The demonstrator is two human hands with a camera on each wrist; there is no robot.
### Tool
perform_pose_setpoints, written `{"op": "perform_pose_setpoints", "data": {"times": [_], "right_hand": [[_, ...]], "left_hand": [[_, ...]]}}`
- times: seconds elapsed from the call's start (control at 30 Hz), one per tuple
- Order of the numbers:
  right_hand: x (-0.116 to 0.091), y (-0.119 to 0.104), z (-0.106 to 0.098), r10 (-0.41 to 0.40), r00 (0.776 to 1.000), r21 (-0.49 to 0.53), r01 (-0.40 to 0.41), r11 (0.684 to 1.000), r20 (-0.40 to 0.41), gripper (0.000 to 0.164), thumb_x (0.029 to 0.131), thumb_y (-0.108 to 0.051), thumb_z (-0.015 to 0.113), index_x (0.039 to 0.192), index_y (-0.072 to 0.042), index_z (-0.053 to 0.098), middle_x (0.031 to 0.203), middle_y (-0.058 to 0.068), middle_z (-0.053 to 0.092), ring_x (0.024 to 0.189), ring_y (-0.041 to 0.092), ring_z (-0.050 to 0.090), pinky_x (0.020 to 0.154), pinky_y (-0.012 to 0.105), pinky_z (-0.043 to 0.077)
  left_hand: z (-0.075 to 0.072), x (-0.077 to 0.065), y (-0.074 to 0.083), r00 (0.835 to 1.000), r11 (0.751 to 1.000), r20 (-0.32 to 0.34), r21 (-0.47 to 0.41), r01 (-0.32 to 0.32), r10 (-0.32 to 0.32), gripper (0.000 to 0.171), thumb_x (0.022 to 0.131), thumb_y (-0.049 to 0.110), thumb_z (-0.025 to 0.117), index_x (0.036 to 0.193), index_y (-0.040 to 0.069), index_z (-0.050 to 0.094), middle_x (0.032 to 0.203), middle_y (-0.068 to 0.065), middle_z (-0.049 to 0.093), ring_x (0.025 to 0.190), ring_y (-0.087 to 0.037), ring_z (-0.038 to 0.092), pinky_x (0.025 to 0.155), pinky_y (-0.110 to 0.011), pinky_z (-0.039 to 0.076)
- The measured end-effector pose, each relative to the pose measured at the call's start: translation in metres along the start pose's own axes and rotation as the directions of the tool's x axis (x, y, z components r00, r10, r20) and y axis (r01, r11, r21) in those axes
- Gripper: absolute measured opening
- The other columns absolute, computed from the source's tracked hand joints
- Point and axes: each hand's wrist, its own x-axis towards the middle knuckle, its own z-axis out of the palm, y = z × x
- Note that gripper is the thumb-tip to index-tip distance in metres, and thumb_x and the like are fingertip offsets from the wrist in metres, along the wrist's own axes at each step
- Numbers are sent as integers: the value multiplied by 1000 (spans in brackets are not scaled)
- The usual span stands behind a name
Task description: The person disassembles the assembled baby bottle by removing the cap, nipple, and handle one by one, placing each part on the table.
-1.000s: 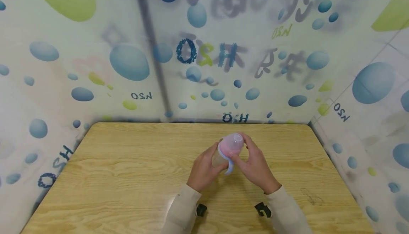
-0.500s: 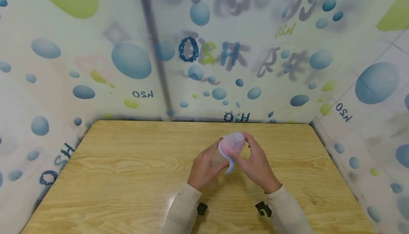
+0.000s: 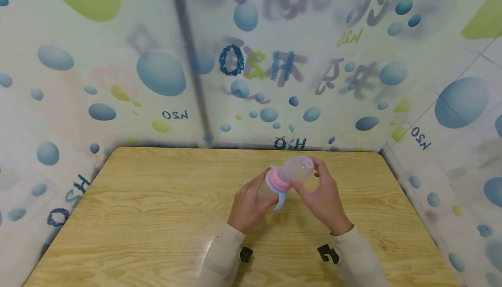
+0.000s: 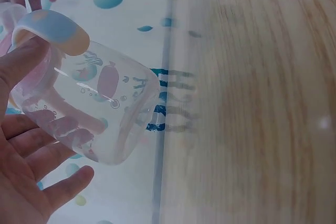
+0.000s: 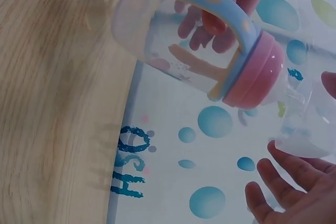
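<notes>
While bottle (image 3: 277,180) slants, left grip (image 3: 247,203) around it

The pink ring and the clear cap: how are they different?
The pink ring looks solid; the clear cap is see-through. The pink ring is a short band; the clear cap is a longer dome. The right hand holds the clear cap; the pink ring sits on the bottle. Both look round.
</notes>
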Motion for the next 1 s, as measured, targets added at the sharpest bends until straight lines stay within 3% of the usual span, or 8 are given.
{"op": "perform_pose_setpoints", "data": {"times": [0.4, 0.63, 0.87, 1.0], "right_hand": [[0, 6, -9, 20, 999, 9, -19, 1000, -47, 61, 86, -9, 78, 135, 5, 44, 125, 20, 59, 106, 31, 55, 90, 46, 37], [-5, 12, -9, 97, 992, -21, -99, 995, -79, 61, 87, -12, 77, 135, 4, 44, 126, 21, 59, 107, 32, 54, 89, 47, 37], [-10, 22, -5, 207, 978, -58, -207, 977, -17, 61, 87, -20, 77, 135, 1, 46, 129, 21, 57, 116, 39, 54, 97, 62, 40], [-13, 28, -2, 252, 967, -93, -248, 964, 30, 63, 87, -26, 78, 136, -1, 46, 134, 21, 56, 123, 40, 51, 93, 63, 44]], "left_hand": [[-2, 0, -3, 1000, 1000, 15, -14, 19, -18, 76, 80, 33, 84, 146, 15, 50, 128, -10, 67, 100, -27, 67, 76, -46, 54], [-3, 1, -2, 999, 999, 17, -18, 29, -29, 76, 80, 32, 84, 147, 16, 50, 126, -9, 67, 97, -24, 67, 74, -44, 54], [-4, 2, -2, 999, 999, 15, -19, 33, -32, 77, 80, 32, 85, 147, 16, 50, 127, -9, 67, 98, -26, 67, 75, -45, 53], [-4, 1, -3, 1000, 999, 11, -23, 23, -23, 76, 81, 33, 83, 147, 17, 49, 128, -8, 67, 99, -27, 67, 76, -45, 53]]}}
